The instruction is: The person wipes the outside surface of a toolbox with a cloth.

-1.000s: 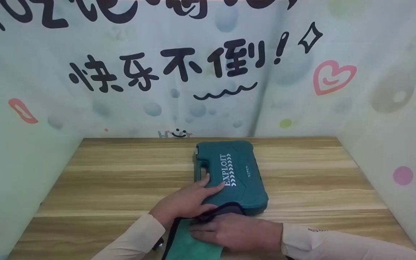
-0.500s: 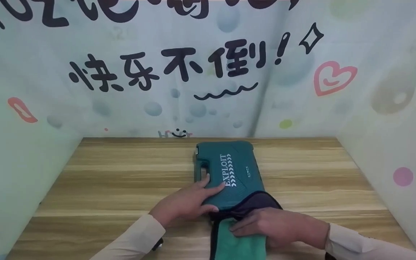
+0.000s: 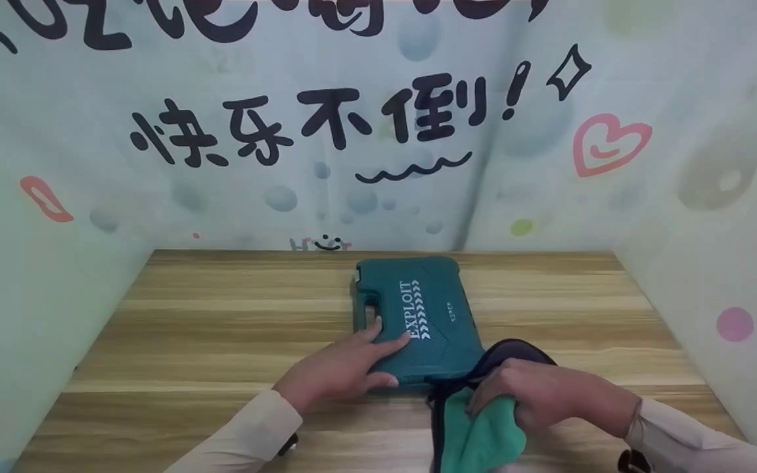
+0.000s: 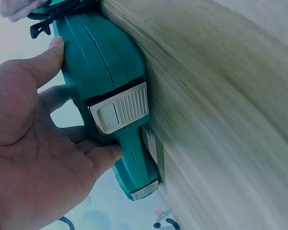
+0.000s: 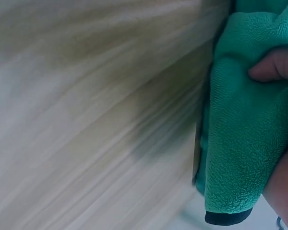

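A teal plastic tool case [image 3: 428, 302] marked EXPLOIT lies flat on the table, its handle side to the left. My left hand [image 3: 339, 368] rests on its near left part with fingers spread; the left wrist view shows a metal latch [image 4: 119, 110] beside those fingers. At the case's near right corner, my right hand [image 3: 536, 394] grips a bunched green cloth [image 3: 483, 430] with a dark edge and a dark reverse side. Part of the cloth rises against the corner. In the right wrist view, the thumb or a finger presses into the cloth's fluffy green face [image 5: 245, 139].
The wood-grain table [image 3: 234, 315] meets a printed fabric backdrop [image 3: 378, 197] at its far edge, with pale walls on both sides. Near the left sleeve lies a small dark object [image 3: 288, 445], mostly hidden. Dark cords [image 4: 62, 12] show by the case in the left wrist view.
My right hand has moved right along the case's near end, taking the cloth with it, and the cloth is now more bunched. The left hand and the case have stayed put.
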`<move>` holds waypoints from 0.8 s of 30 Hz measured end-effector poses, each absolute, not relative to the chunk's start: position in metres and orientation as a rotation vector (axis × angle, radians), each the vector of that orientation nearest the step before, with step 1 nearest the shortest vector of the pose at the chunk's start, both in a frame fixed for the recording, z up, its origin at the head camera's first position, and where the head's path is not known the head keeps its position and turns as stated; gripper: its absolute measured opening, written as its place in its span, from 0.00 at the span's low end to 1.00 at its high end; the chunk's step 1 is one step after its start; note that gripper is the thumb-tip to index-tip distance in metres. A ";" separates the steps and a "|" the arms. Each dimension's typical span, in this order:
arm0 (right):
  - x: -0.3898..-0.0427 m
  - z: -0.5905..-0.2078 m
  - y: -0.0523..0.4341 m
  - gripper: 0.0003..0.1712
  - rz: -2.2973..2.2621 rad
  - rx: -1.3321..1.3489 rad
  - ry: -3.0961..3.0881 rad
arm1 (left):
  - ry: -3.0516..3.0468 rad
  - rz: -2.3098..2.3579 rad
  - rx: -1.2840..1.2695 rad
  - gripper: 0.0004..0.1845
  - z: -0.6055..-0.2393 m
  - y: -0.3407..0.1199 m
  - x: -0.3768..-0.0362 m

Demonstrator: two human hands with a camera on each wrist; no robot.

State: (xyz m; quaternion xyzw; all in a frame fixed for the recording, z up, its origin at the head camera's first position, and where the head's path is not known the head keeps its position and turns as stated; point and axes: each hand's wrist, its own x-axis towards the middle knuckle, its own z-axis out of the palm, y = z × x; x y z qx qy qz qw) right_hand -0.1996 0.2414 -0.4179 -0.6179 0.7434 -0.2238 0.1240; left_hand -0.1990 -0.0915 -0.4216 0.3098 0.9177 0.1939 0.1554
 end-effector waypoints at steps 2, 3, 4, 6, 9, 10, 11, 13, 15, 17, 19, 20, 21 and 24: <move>-0.204 -0.416 0.245 0.33 -0.682 -1.775 2.162 | 2.628 0.558 0.879 0.37 -0.421 -0.092 -0.198; -0.206 -0.416 0.248 0.32 -0.697 -1.756 2.158 | 2.629 0.555 0.874 0.36 -0.420 -0.092 -0.198; -0.208 -0.416 0.250 0.31 -0.713 -1.741 2.154 | 2.628 0.555 0.871 0.36 -0.420 -0.092 -0.197; -0.212 -0.415 0.254 0.29 -0.738 -1.720 2.146 | 2.627 0.553 0.865 0.36 -0.419 -0.092 -0.197; -0.217 -0.414 0.258 0.28 -0.773 -1.729 2.139 | 2.627 0.545 0.862 0.36 -0.418 -0.091 -0.196; -0.219 -0.413 0.260 0.28 -0.782 -1.737 2.143 | 2.626 0.547 0.861 0.36 -0.418 -0.091 -0.196; -0.220 -0.413 0.261 0.28 -0.793 -1.735 2.145 | 2.627 0.548 0.860 0.36 -0.418 -0.092 -0.196; -0.224 -0.412 0.264 0.27 -0.815 -1.715 2.155 | 2.628 0.549 0.855 0.37 -0.419 -0.092 -0.196; -0.228 -0.411 0.268 0.26 -0.856 -1.649 2.145 | 2.629 0.546 0.844 0.37 -0.420 -0.091 -0.196; -0.231 -0.409 0.273 0.24 -0.914 -1.571 2.115 | 2.630 0.543 0.833 0.37 -0.421 -0.091 -0.196; -0.235 -0.407 0.278 0.22 -0.976 -1.498 2.089 | 2.630 0.542 0.821 0.37 -0.421 -0.091 -0.197; -0.236 -0.406 0.281 0.22 -1.004 -1.475 2.077 | 2.630 0.545 0.817 0.38 -0.422 -0.091 -0.197; -0.238 -0.405 0.284 0.22 -1.028 -1.454 2.072 | 2.628 0.552 0.812 0.38 -0.422 -0.091 -0.197; -0.242 -0.400 0.291 0.25 -1.106 -1.377 2.069 | 2.623 0.573 0.806 0.38 -0.422 -0.091 -0.197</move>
